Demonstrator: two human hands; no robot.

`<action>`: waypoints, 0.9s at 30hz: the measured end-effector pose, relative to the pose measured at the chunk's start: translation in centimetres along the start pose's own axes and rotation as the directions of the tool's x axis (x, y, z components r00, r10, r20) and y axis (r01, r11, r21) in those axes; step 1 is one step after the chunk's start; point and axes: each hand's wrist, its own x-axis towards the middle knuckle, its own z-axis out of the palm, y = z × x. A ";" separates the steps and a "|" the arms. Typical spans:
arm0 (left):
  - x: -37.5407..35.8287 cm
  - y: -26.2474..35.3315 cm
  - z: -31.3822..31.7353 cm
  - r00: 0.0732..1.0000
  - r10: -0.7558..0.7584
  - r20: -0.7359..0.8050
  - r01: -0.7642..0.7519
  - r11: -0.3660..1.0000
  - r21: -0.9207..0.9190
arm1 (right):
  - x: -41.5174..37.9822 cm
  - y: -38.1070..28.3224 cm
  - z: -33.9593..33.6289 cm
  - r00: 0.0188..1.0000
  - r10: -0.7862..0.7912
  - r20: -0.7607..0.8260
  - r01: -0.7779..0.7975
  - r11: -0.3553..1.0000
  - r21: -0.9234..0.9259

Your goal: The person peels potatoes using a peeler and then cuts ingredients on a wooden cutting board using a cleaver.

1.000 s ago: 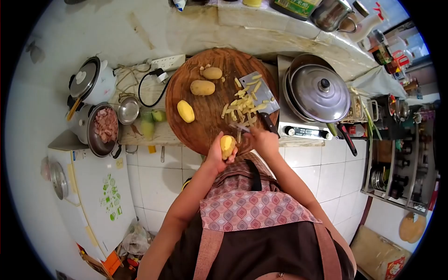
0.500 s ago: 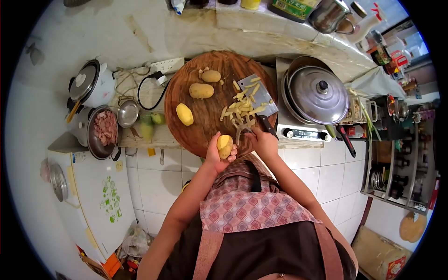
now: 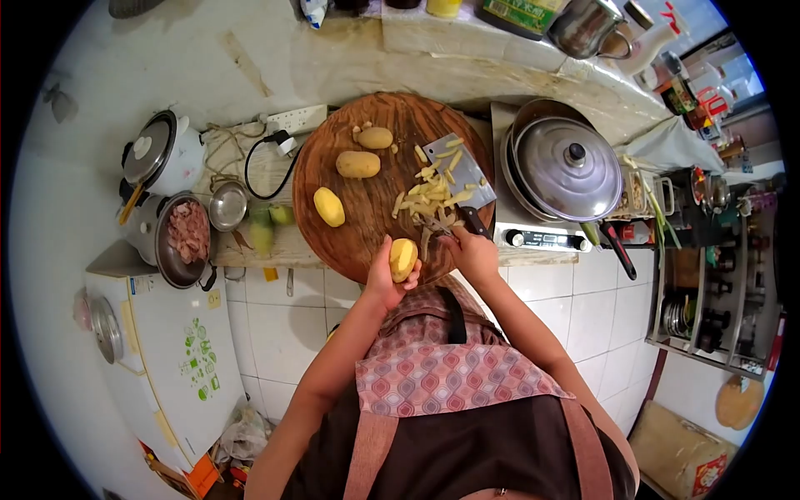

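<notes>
A partly peeled potato (image 3: pixel 403 257) sits in my left hand (image 3: pixel 383 279), fingers wrapped round it, above the near edge of the round wooden chopping board (image 3: pixel 358 237). Pale yellow flesh shows on its upper side. To its right, my right hand (image 3: pixel 473 257) is closed on a peeler (image 3: pixel 435 223), whose metal head points left over the board; its handle is mostly hidden. Pale peelings (image 3: pixel 433 196) are heaped beyond it, partly on a cleaver (image 3: pixel 467 171). On the board's left lie a peeled potato (image 3: pixel 329 207) and two unpeeled potatoes, one (image 3: pixel 358 164) larger than the other (image 3: pixel 374 137).
Right of the board, a lidded pan (image 3: pixel 567 171) stands on an induction cooker (image 3: pixel 546 240). At left are a pan of raw meat (image 3: pixel 185 265), a metal bowl (image 3: pixel 228 206), green vegetables (image 3: pixel 262 229) and a lidded pot (image 3: pixel 179 158). A power strip (image 3: pixel 297 118) lies behind.
The potato in my left hand has turned, showing more peeled flesh on top. My right hand with the peeler has barely shifted, staying just right of the potato.
</notes>
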 end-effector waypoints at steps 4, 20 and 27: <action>0.1 0.0 0.4 0.985 0.093 -0.145 -0.089 0.995 0.036 | -1.8 -1.6 -1.3 0.995 -0.080 -0.052 0.088 0.981 0.173; 0.3 -0.4 -0.1 0.797 0.557 -0.231 -0.318 0.714 0.624 | -0.8 -2.0 -1.4 0.995 -0.093 0.021 0.088 0.980 0.178; -0.4 0.4 0.7 0.956 0.211 -0.205 -0.191 0.975 0.115 | -1.0 -0.6 -1.1 0.996 0.055 0.077 -0.066 0.987 0.148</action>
